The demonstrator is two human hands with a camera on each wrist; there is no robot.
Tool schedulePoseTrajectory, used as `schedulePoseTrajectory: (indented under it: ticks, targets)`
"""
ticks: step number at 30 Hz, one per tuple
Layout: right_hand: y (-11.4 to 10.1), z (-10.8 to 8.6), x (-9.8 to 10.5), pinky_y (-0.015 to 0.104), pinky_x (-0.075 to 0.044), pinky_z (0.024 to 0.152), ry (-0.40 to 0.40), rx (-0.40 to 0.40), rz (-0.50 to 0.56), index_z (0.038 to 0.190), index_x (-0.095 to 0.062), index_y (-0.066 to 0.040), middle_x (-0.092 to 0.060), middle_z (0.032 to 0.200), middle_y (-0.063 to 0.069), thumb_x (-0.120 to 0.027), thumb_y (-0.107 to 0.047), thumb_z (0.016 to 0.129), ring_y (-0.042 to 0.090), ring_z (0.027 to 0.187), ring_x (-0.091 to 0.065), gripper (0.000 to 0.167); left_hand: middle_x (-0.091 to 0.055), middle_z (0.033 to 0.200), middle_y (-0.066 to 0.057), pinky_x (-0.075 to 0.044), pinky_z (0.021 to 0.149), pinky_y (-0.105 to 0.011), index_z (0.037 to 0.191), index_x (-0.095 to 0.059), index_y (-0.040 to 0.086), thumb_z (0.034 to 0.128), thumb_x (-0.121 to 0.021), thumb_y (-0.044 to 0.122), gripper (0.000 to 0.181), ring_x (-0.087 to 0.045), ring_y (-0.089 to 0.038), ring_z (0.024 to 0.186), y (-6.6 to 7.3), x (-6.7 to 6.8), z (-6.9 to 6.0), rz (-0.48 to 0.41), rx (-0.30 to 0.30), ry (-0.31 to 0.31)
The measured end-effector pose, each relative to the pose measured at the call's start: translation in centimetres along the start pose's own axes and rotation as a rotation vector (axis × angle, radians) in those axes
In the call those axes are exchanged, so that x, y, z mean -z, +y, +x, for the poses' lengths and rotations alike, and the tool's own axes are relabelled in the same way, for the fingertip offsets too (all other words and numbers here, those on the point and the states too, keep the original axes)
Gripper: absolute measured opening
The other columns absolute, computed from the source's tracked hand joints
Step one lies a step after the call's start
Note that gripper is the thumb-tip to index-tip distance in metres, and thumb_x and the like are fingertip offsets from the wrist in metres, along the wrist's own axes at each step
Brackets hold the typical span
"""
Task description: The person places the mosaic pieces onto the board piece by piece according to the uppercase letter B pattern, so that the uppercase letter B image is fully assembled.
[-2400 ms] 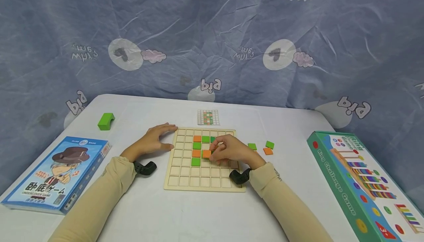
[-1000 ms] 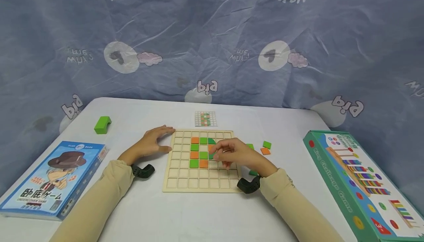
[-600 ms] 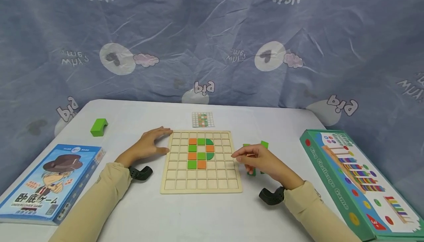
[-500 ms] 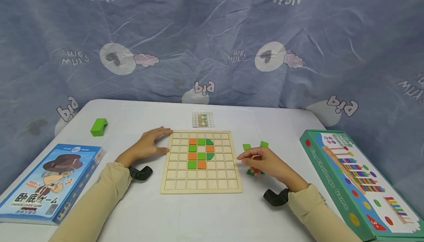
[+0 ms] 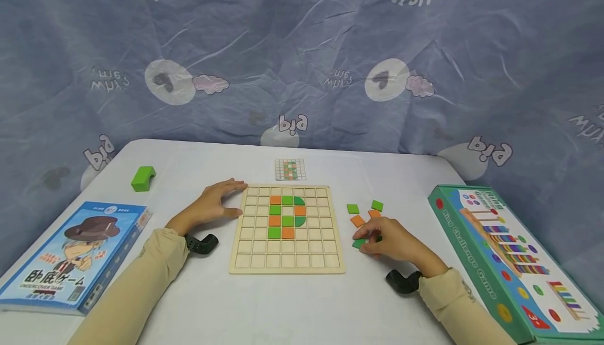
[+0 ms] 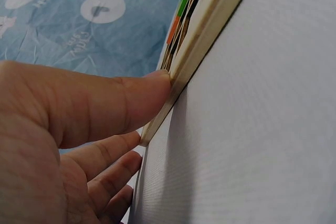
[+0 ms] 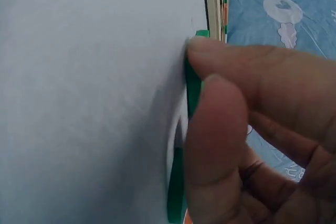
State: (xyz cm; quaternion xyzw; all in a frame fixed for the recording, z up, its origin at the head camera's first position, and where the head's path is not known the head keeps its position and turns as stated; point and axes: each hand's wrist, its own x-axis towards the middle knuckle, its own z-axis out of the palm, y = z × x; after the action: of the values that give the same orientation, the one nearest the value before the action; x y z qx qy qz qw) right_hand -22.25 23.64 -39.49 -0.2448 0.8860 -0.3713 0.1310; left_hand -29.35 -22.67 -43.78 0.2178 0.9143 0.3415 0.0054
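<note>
A wooden grid board (image 5: 311, 262) holds orange and green square tiles and two dark green rounded pieces (image 5: 299, 221). The left hand (image 5: 209, 204) rests at its upper left edge, fingers extended; in the left wrist view the thumb of the left hand (image 6: 79, 114) touches the board's side (image 6: 184, 72). Right of the board, the right hand (image 5: 394, 240) pinches a dark green piece (image 5: 358, 243) lying on the table. The right wrist view shows thumb and index finger of the right hand (image 7: 278, 93) at this green piece (image 7: 193, 85), with another green piece (image 7: 176, 187) below.
Loose green tiles (image 5: 353, 208) and orange tiles (image 5: 357, 221) lie beyond the right hand. A small pattern card (image 5: 290, 169) is behind the board. At left are a blue box (image 5: 80, 256) and a green block (image 5: 143, 179); a green game box (image 5: 476, 250) stands right.
The right hand has left the board and moved right to the loose pieces. An orange tile and a dark green rounded piece now lie in the grid. The left hand keeps its place.
</note>
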Motion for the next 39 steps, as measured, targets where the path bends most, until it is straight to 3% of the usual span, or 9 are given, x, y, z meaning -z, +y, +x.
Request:
schedulePoseTrajectory:
  ticks: [4,8,11,15,28,39]
  targets:
    - [-0.1,0.1,0.0,0.022,-0.052,0.064,0.021,0.004,-0.043,0.107,-0.08,0.001,-0.065,0.085,-0.003,-0.087,0.0,0.087,0.008,0.075,-0.058,0.022,-0.046,0.165,-0.026,-0.012,0.126,-0.073,0.156,-0.055,-0.001,0.0909,-0.082,0.029,0.076,-0.027,-0.051,0.159,0.0,0.1,0.0,-0.006,0.005,-0.002]
    - [-0.3,0.0,0.1,0.023,-0.049,0.062,0.021,-0.003,-0.036,0.102,-0.081,-0.002,-0.065,0.08,-0.003,-0.087,-0.001,0.088,0.01,0.067,-0.059,0.015,-0.045,0.165,-0.026,-0.012,0.125,-0.074,0.156,-0.055,-0.001,0.0908,-0.081,0.03,0.077,-0.028,-0.052,0.159,0.0,0.2,0.0,-0.002,-0.004,0.0]
    - [-0.4,0.0,0.2,0.023,-0.052,0.065,0.016,-0.016,0.011,0.106,-0.08,0.001,-0.071,0.084,0.0,-0.082,-0.001,0.093,0.012,0.066,-0.063,0.013,-0.046,0.165,-0.026,-0.012,0.126,-0.075,0.156,-0.055,-0.001,0.0903,-0.081,0.031,0.077,-0.028,-0.052,0.158,0.0,0.2,0.0,0.003,-0.014,0.003]
    - [-0.6,0.6,0.1,0.026,-0.061,0.071,0.014,-0.049,0.113,0.111,-0.077,0.006,-0.075,0.1,0.006,-0.074,0.0,0.097,0.014,0.078,-0.071,0.016,-0.046,0.165,-0.026,-0.013,0.125,-0.075,0.156,-0.055,-0.001,0.0896,-0.081,0.031,0.078,-0.029,-0.052,0.158,0.0,0.2,-0.1,0.001,-0.015,0.005]
    - [-2.6,4.4,-0.8,0.031,-0.066,0.078,-0.071,-0.085,0.358,0.119,-0.071,0.014,-0.074,0.095,0.009,-0.07,-0.003,0.101,0.016,0.084,-0.076,0.025,-0.046,0.165,-0.025,-0.012,0.125,-0.074,0.156,-0.055,0.0,0.0909,-0.082,0.029,0.076,-0.028,-0.052,0.159,0.0,0.1,0.0,-0.009,-0.017,0.003]
    - [-3.6,7.9,-2.6,0.027,-0.064,0.074,-0.117,-0.115,0.417,0.113,-0.07,0.012,-0.073,0.088,0.008,-0.069,0.001,0.101,0.012,0.074,-0.072,0.017,-0.047,0.165,-0.025,-0.013,0.126,-0.073,0.156,-0.054,-0.001,0.0909,-0.082,0.028,0.076,-0.029,-0.051,0.159,0.1,0.2,-0.1,0.0,-0.022,0.011]
